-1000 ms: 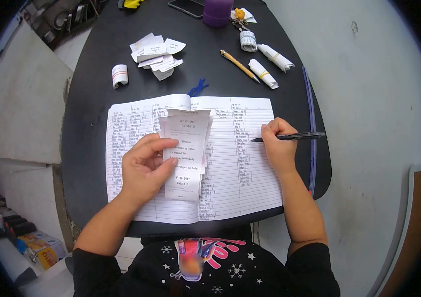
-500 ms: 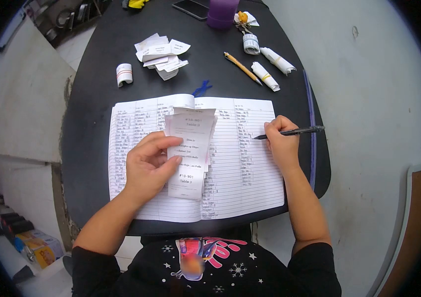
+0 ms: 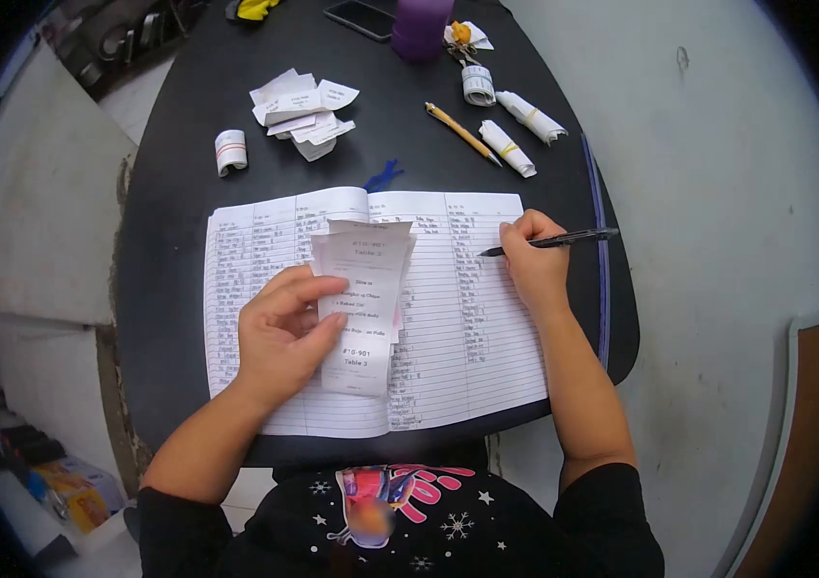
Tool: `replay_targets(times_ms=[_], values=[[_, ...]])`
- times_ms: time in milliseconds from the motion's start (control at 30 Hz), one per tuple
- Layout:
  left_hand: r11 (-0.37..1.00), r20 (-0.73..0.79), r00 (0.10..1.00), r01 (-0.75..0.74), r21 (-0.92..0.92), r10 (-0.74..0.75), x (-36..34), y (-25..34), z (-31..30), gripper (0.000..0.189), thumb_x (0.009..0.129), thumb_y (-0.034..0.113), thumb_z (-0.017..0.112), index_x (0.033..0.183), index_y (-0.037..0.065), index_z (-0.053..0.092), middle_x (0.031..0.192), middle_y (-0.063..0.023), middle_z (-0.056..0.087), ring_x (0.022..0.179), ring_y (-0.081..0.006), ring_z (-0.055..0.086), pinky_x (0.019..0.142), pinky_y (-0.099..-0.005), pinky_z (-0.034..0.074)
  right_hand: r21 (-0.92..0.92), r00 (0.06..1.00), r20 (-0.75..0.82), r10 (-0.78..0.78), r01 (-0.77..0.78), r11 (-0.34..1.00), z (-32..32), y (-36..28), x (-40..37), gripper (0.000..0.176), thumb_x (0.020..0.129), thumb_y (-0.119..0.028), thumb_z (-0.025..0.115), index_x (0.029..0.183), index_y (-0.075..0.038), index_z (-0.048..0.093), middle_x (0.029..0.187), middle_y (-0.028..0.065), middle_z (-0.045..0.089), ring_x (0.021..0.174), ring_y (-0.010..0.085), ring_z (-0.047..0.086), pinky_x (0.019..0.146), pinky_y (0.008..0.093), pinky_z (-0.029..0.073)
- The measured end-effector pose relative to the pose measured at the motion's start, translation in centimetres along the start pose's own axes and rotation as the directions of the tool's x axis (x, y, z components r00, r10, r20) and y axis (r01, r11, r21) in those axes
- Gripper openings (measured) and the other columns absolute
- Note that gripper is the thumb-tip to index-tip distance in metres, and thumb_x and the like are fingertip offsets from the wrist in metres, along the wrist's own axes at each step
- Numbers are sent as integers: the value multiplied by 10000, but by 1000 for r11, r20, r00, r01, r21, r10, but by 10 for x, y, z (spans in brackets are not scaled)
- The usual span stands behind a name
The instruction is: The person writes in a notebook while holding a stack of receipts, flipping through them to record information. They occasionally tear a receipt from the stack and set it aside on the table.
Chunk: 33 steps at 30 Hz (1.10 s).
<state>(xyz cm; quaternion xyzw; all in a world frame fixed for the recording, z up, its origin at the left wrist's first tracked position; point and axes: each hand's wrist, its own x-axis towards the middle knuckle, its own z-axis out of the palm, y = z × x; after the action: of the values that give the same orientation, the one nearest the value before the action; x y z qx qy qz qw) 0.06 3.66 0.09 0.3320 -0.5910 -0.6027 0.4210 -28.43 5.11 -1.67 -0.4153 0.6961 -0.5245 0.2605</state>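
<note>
An open lined notebook, with columns of handwriting on both pages, lies at the near edge of the black table. My left hand pinches a small stack of printed receipts between thumb and fingers, above the notebook's middle. The top slip reads "Table 3" near its lower end. In my right hand is a black pen, its tip pointing left at the handwritten column on the right page. Whether the tip touches the paper I cannot tell.
Beyond the notebook on the table are a loose receipt pile, a small paper roll, a tan pen, several banded rolls, a purple container and a phone. A wall stands at the right.
The view has shifted slightly. My right hand and pen have moved up the right page's column. My left hand still holds the receipts, now slightly lower in view.
</note>
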Motion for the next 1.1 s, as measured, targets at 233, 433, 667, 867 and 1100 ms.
replay_targets(times_ms=[233, 433, 667, 867, 1100], values=[[999, -8, 999, 41, 5, -41, 1, 0, 1, 295, 732, -129, 603, 1021, -69, 613, 1103, -113, 533, 1001, -199, 590, 843, -294, 535, -117, 989, -36, -142, 136, 984, 1, -1, 0, 294, 750, -63, 628, 544, -49, 419, 514, -4, 430, 511, 71, 375, 478, 270, 309], [1000, 4, 1000, 27, -10, -27, 2, -2, 2, 291, 761, -134, 583, 1044, -68, 611, 1118, -103, 499, 978, -191, 602, 823, -265, 550, -110, 991, -4, -137, 136, 985, 1, -1, 0, 287, 749, -68, 636, 548, -41, 432, 518, 2, 440, 509, 74, 383, 477, 273, 309], [999, -18, 999, 48, 6, -48, 2, 1, 2, 300, 724, -130, 610, 1017, -69, 617, 1122, -116, 521, 994, -196, 592, 843, -290, 535, -165, 993, 4, -117, 116, 979, 1, -5, -1, 282, 748, -74, 644, 555, -38, 441, 523, 12, 448, 512, 79, 390, 479, 279, 310], [999, -9, 999, 40, 20, -40, 2, 1, 3, 290, 730, -125, 607, 1013, -65, 621, 1115, -117, 530, 971, -194, 605, 832, -285, 545, -187, 986, 12, -168, 168, 968, 3, -5, -2, 280, 750, -61, 634, 556, -36, 433, 521, 24, 447, 507, 86, 391, 478, 283, 314], [999, -5, 1000, 31, 23, -31, 1, 3, 2, 293, 738, -116, 606, 1025, -60, 618, 1110, -117, 532, 986, -187, 595, 833, -281, 541, -179, 978, 36, -208, 211, 961, 2, -1, -1, 279, 741, -53, 631, 550, -22, 430, 514, 30, 446, 509, 88, 400, 477, 285, 320]])
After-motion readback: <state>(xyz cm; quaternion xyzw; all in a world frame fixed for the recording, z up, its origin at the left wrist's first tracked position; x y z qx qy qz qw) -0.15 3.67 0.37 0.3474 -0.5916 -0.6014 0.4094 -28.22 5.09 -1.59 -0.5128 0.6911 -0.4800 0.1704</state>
